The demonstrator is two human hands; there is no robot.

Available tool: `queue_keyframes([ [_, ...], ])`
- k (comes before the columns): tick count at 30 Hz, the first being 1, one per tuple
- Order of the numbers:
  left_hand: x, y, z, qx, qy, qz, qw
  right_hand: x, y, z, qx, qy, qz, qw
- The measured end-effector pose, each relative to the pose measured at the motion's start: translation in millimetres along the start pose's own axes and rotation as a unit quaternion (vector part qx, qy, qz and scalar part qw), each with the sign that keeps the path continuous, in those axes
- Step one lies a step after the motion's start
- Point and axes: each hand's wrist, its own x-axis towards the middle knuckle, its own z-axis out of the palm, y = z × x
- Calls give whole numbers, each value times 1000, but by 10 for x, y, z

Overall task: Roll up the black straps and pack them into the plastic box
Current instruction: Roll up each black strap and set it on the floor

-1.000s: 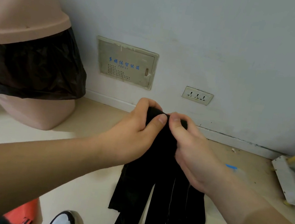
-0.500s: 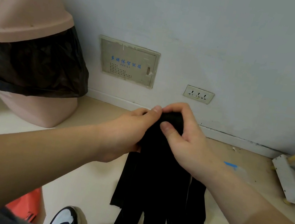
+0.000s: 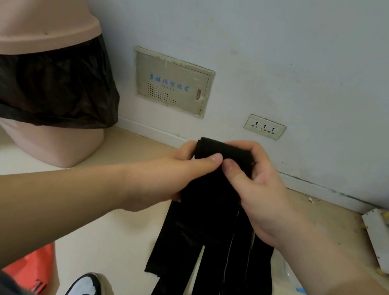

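- Pink domed bin (image 3: pixel 37 18) with a black liner (image 3: pixel 44 86) stands far left by the wall, well apart from the work. We see no risk there.
- Orange bag (image 3: pixel 31 272) and a shoe (image 3: pixel 84 291) sit low left, near the hanging tails. A tail catching on either could tug the winding loose.
- Left hand (image 3: pixel 179 170): thumb on the front of the roll (image 3: pixel 224 149), fingers curled behind it, pinching.
- The roll is the top end of the black straps (image 3: pixel 211 240), held in the air between both hands, with the tails hanging toward the floor.
- Risk: several straps of uneven length are wound together, so the roll may go skew or telescope sideways.
- Risk: both thumbs hold at one spot, so if either lifts to re-grip, the roll may unwind.
- Right hand (image 3: pixel 258 191): fingers curled over the roll's top, thumb on the front touching the left thumb.
- Clear plastic thing (image 3: pixel 290 276) low right, half hidden by the right forearm. It may be the box; we cannot tell.
- If it is the box, a one-handed reach for it could let the roll loosen.
- White dustpan-like tray (image 3: pixel 383 243) far right, well apart.
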Motion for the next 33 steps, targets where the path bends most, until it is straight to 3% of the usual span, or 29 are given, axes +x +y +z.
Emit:
queue_keyframes([
  [2, 19, 1, 49, -38, -14, -20, 999, -18, -5, 23, -44, -12, -30, 999],
  [6, 40, 22, 85, -36, 64, 16, 997, -48, -41, 24, -12, -42, -11, 999],
  [10, 10, 65, 101, 51, 113, 93, 988, -45, -122, 37, 116, -65, 99, 986],
  [14, -52, 114, 99, 131, 106, 119, 978, -16, -121, 34, 88, -84, 171, 978],
  [18, -107, 173, 207, 184, 121, 77, 972, -9, -113, 30, 69, -51, 161, 983],
  [24, -145, 347, 323, 32, 135, -40, 990, -73, -118, -19, 29, -15, 64, 997],
  [28, -177, 370, 397, 20, 153, -34, 987, -182, -210, -104, 18, -39, 17, 999],
  [33, -208, 269, 549, 64, 181, 11, 981, -322, -327, -157, 105, -88, 72, 988],
])
